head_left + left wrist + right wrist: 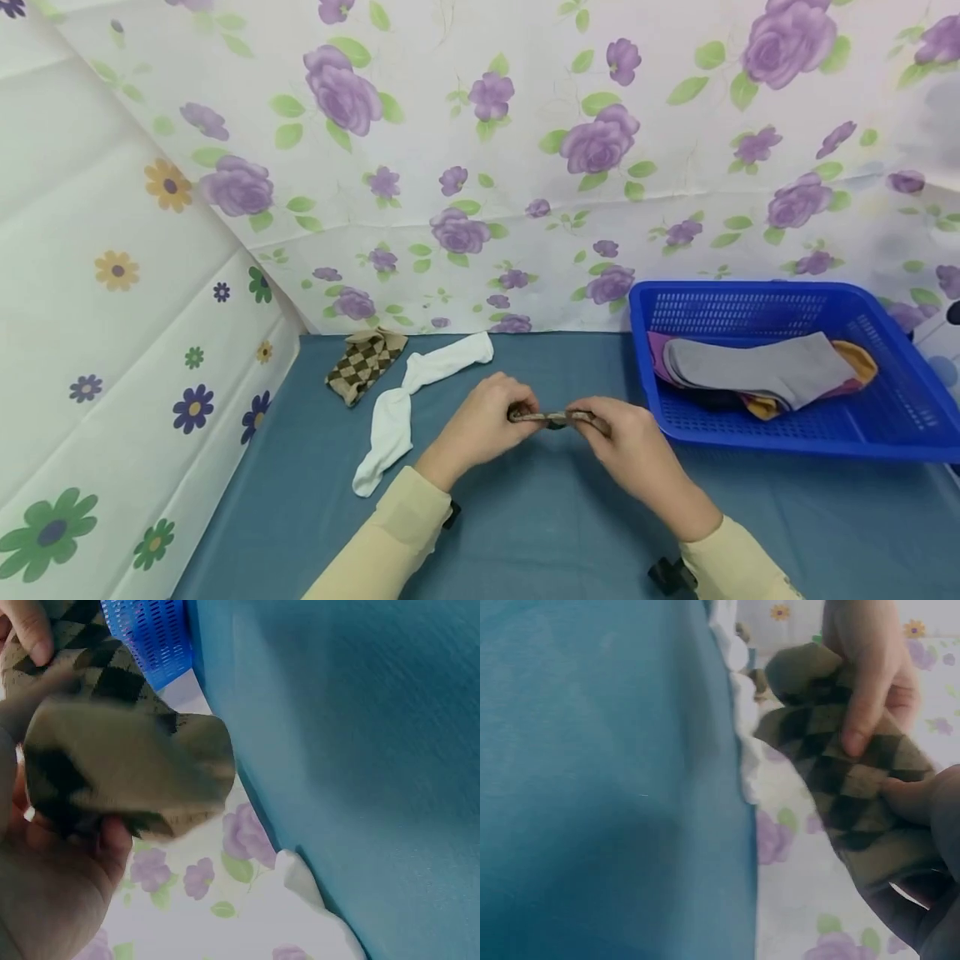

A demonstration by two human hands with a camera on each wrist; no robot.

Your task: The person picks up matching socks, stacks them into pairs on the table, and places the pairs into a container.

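Observation:
Between both hands a brown-and-tan checkered sock point(844, 776) is held up over the blue table, seen almost edge-on in the head view. My left hand point(491, 421) pinches its toe-side end, thumb on the checks. At the other end, the cuff side, my right hand point(626, 442) grips it with thumb and fingers. A matching checkered sock point(366, 364) lies at the table's back left. Beside it two white socks point(448, 360) lie loosely, their ends meeting.
A blue plastic basket point(795, 442) stands on the right, holding a grey sock point(757, 367) over purple and mustard ones. Flowered sheeting point(525, 192) rises behind the blue tabletop point(517, 533) and along its left side.

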